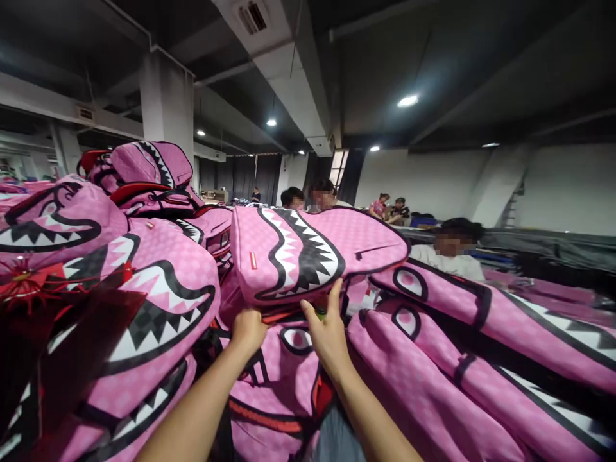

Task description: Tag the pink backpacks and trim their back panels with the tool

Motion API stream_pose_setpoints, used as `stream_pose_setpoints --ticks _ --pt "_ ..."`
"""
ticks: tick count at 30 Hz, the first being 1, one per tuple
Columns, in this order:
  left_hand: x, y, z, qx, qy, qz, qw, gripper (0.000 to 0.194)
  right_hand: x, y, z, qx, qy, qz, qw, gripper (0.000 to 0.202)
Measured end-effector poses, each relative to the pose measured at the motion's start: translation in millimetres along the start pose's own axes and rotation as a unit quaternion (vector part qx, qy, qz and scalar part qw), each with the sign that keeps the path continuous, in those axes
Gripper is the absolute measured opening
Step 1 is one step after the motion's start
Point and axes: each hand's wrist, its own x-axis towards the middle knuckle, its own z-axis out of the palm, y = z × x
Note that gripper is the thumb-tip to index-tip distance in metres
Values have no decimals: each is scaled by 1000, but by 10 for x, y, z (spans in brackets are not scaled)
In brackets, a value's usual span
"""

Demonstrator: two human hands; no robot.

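In the middle, a pink backpack with a black-and-white shark-mouth print lies on its side on top of other bags. My left hand is closed at its lower left edge, on the red-and-black edging; the fingertips are hidden. My right hand has its thumb and forefinger spread, the fingertips at the backpack's lower edge. Beneath both hands is another pink bag with a printed eye and a red zipper band.
Pink shark-print bags are piled high at the left. Long pink bags stretch across the right. A person in a white shirt is behind them, with more people farther back. A red, shiny object stands at the left.
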Motion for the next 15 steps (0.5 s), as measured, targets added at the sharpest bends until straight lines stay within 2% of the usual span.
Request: stream_pose_setpoints --ticks 3,5,7,9,11,13,15 --pt "-9 -72 7 -19 -2 17 1000 25 240 -159 269 -10 23 26 999 106" --pt "6 -122 8 -40 -6 35 999 30 596 -243 394 -19 46 52 997 110" --pt "30 -161 3 -61 -13 43 997 37 1072 -337 491 -19 56 92 994 109" --pt "49 -181 -1 -75 -21 40 996 41 1533 -417 580 -11 17 128 991 104" --pt "52 -188 1 -84 -30 35 995 47 1853 -450 679 -14 -30 133 991 96" --pt "40 -193 11 -88 -34 32 995 52 1997 -421 791 -21 -72 114 991 89" --pt "22 -203 22 -87 -33 30 995 55 2008 -334 904 -27 -108 91 990 83"
